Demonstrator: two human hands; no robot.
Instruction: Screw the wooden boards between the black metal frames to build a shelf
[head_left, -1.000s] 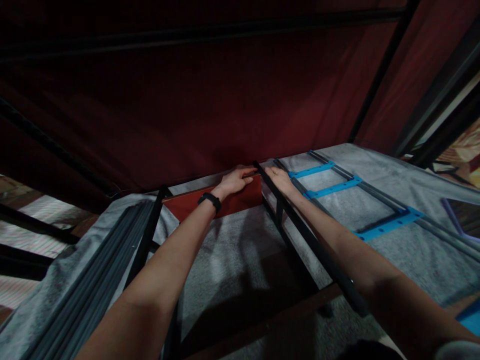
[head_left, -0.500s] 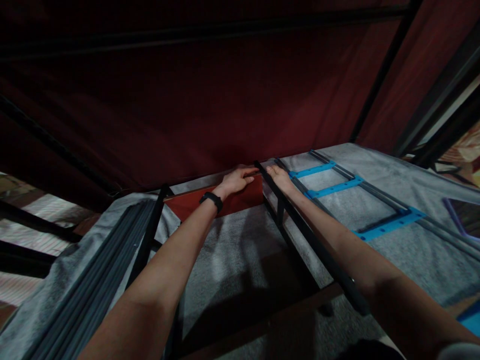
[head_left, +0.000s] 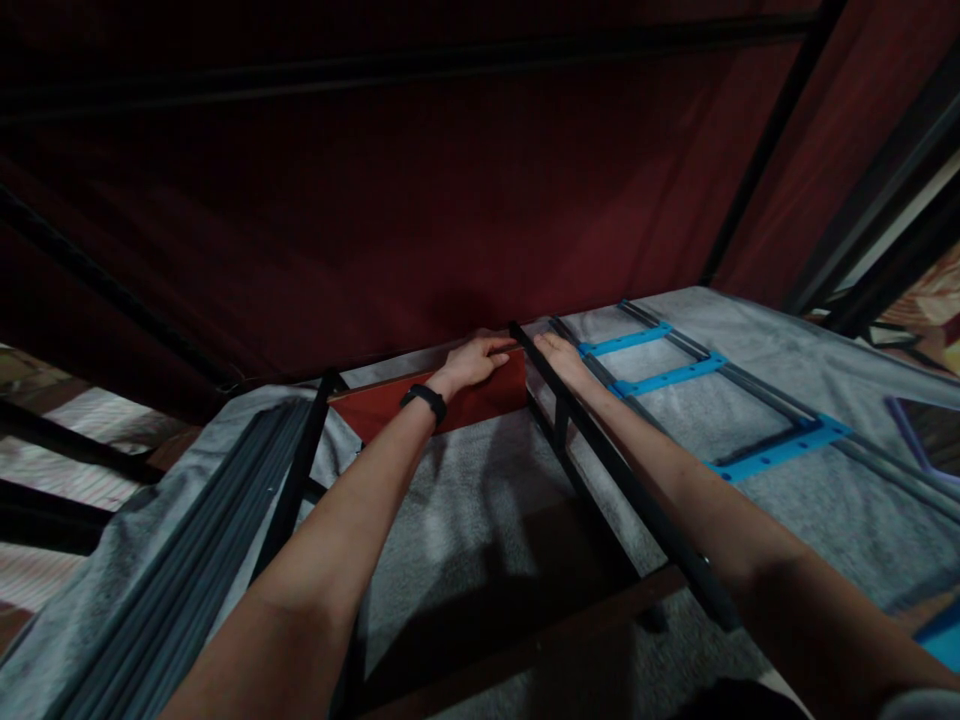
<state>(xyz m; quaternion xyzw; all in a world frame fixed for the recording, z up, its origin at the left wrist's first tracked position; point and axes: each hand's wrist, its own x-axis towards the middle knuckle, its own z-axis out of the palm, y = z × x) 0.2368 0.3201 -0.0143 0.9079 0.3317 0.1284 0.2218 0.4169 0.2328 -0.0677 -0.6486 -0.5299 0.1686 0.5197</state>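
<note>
My left hand [head_left: 474, 364], with a black band on the wrist, grips the top edge of a red-brown board [head_left: 405, 403]. Its thumb lies on the near face, while its fingers reach along the edge to the right. Just beyond the board's right end, my right hand [head_left: 561, 354] is curled at the far end of a black metal frame bar [head_left: 615, 460]; its fingertips are partly hidden. The board spans the far side between this bar and a second black bar [head_left: 296, 480] on the left. A brown crosspiece [head_left: 555, 635] joins the near side.
Grey tubes [head_left: 202, 530] lie bundled at left on grey cloth [head_left: 847, 360]. To the right, blue strips [head_left: 784, 452] cross several dark rods. A dark red fabric wall [head_left: 420, 220] with black bars rises behind. A purple-edged dark panel [head_left: 930, 435] lies far right.
Almost nothing differs. Both hands keep their places at the far end of the frame, with only a tiny shift of the left forearm.
</note>
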